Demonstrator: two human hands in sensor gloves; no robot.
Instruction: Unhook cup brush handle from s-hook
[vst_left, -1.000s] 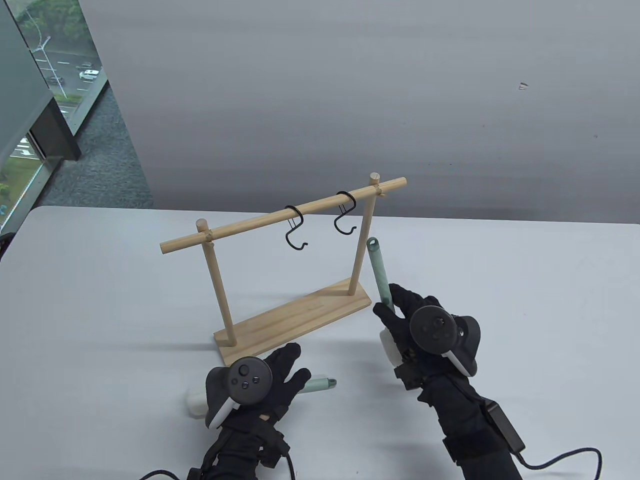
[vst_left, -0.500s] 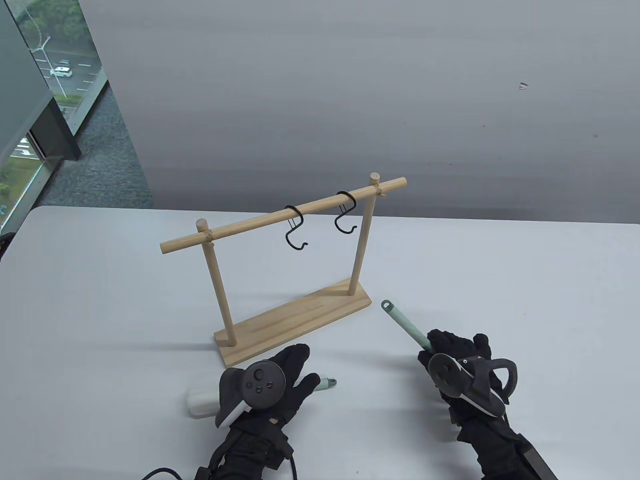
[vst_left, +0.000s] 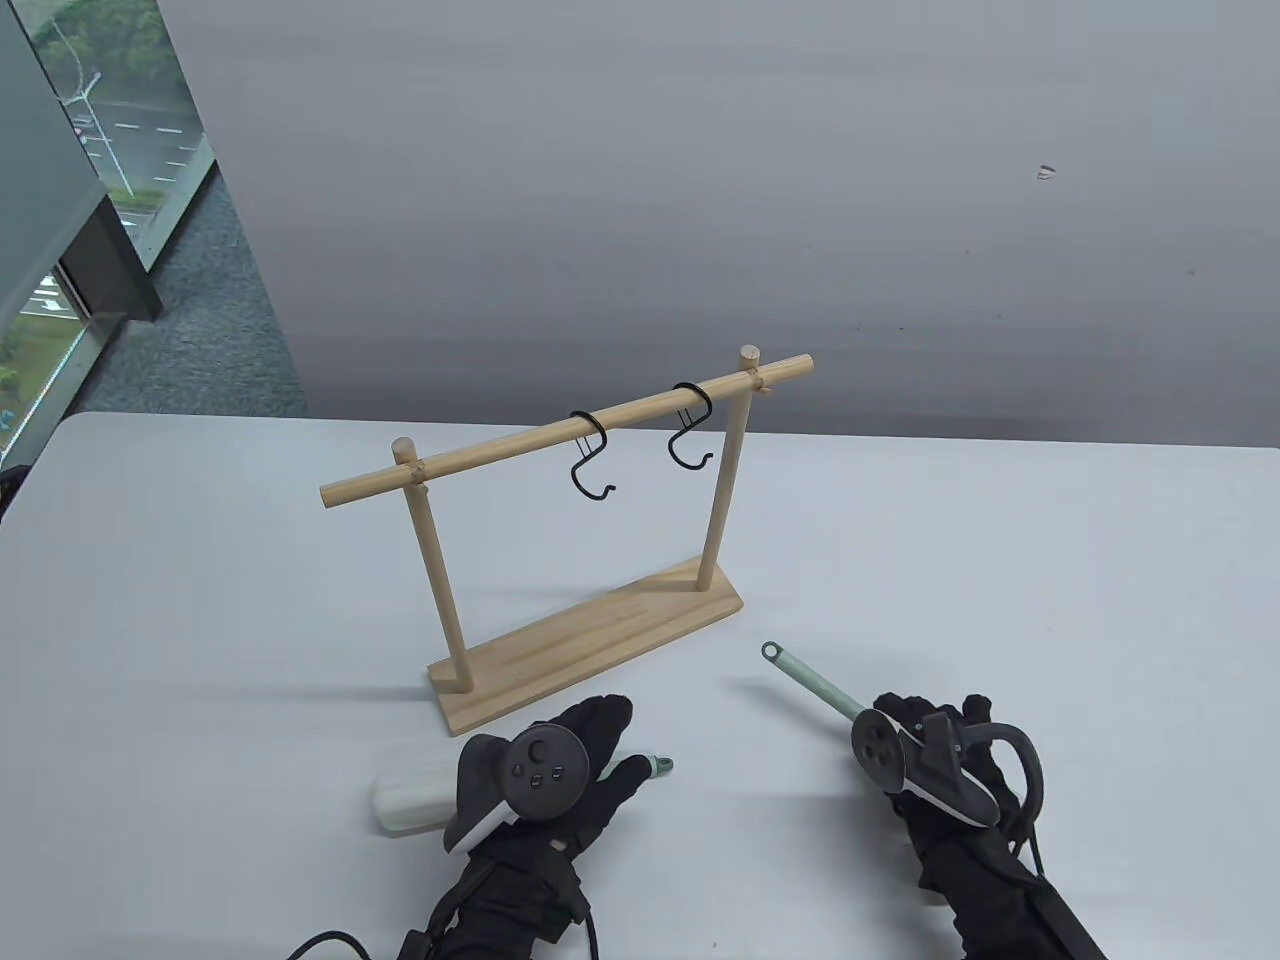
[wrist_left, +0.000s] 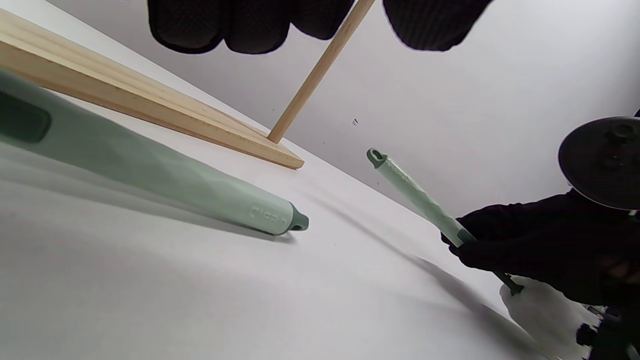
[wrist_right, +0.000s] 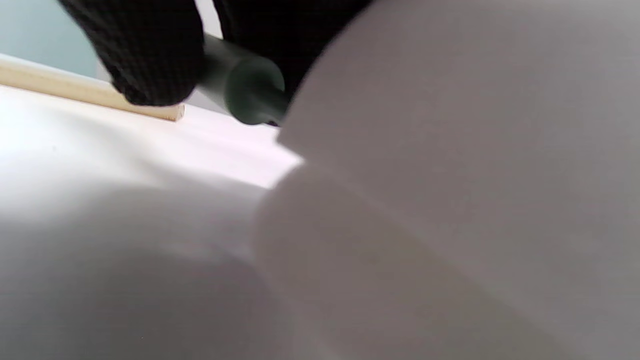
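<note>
Gripping the pale mint-green plastic cup brush handle (vst_left: 815, 683) in the black-gloved right hand (vst_left: 930, 755), at about 4 o'clock from the light wooden hanging rack (vst_left: 560, 530). Holding that handle tilted, its loop end pointing toward 10 o'clock and raised off the white counter (vst_left: 1000, 560), well apart from the two black wire s-hooks (vst_left: 640, 450) hanging bare on the rack's crossbar. Showing, in the left wrist view, the fingers (wrist_left: 505, 245) wrapping the handle's lower part just above the white sponge head (wrist_left: 542, 312).

Resting the black-gloved left hand (vst_left: 560, 775) with fingers spread, touching over a second mint-green brush with white sponge head (vst_left: 415, 795), lying flat on the counter at 6 o'clock from the rack's base. Bearing embossed lettering near that second handle's tip (wrist_left: 267, 212), too faint to read. Filling the right wrist view mostly with blurred white sponge (wrist_right: 450, 200).
</note>
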